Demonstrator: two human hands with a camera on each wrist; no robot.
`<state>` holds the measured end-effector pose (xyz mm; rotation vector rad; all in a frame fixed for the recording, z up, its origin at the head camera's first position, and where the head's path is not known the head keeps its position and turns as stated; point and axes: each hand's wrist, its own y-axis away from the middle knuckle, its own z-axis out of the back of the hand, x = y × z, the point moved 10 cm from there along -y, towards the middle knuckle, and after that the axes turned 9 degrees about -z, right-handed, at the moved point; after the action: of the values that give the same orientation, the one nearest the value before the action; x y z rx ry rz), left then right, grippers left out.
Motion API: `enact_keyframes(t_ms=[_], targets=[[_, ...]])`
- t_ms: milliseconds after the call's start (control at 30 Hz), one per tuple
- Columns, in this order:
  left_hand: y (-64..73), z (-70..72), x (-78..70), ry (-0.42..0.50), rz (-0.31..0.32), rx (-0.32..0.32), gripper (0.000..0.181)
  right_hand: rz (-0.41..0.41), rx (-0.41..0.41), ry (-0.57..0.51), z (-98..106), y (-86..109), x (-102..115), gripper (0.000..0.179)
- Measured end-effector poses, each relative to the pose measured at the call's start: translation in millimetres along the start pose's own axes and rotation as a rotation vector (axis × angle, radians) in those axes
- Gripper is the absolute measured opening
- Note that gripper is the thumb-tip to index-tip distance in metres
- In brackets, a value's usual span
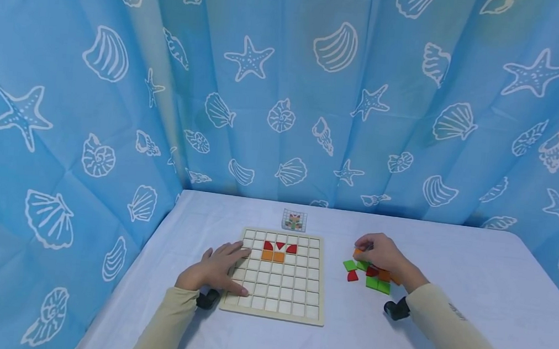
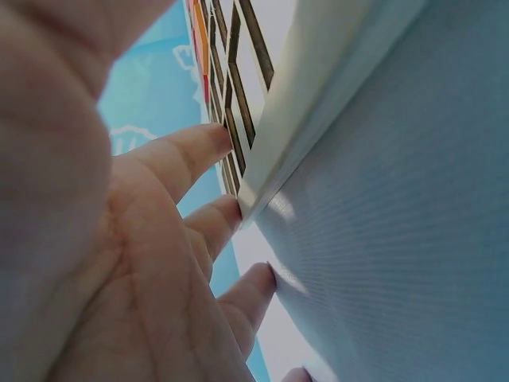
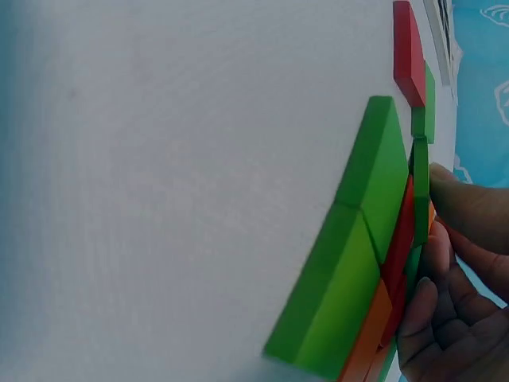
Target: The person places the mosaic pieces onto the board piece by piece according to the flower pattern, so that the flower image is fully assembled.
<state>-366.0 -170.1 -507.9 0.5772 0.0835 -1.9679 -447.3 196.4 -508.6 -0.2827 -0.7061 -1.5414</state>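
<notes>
A pale wooden grid board (image 1: 274, 315) lies on the table. Set in its upper cells are two red curved tiles (image 1: 291, 249), a small red triangle tile (image 1: 280, 245) and two orange square tiles (image 1: 273, 256). My left hand (image 1: 218, 267) rests on the board's left edge, fingers spread and thumb on the lower cells. In the left wrist view, some fingertips (image 2: 219, 139) touch the frame. My right hand (image 1: 381, 252) pinches an orange tile (image 1: 357, 252) above a loose pile, mostly covered by the fingers. Green tiles (image 3: 338, 263) and a red tile (image 3: 409, 56) lie beneath and beside it.
A small pattern card (image 1: 294, 220) lies behind the board, showing a coloured figure on a grid. White cloth covers the table (image 1: 340, 335). A blue shell-print curtain (image 1: 277, 85) hangs behind and at the left.
</notes>
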Motion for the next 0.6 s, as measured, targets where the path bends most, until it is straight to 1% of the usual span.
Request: enact_keyframes(t_ms=[100, 333, 600], targets=[[-0.8, -0.2, 0.6, -0.004, -0.001, -0.001, 0.102, -0.021, -0.007, 0.014, -1.2, -0.7, -0.5, 0.037], [-2.1, -2.7, 2.7, -0.012, -0.011, 0.006, 0.103, -0.056, 0.005, 0.016, -5.2, -1.6, -4.1, 0.038], [0.0, 1.1, -0.5, -0.011, -0.018, 0.001, 0.102, -0.059, 0.020, 0.016, -5.6, -2.0, -1.7, 0.033]])
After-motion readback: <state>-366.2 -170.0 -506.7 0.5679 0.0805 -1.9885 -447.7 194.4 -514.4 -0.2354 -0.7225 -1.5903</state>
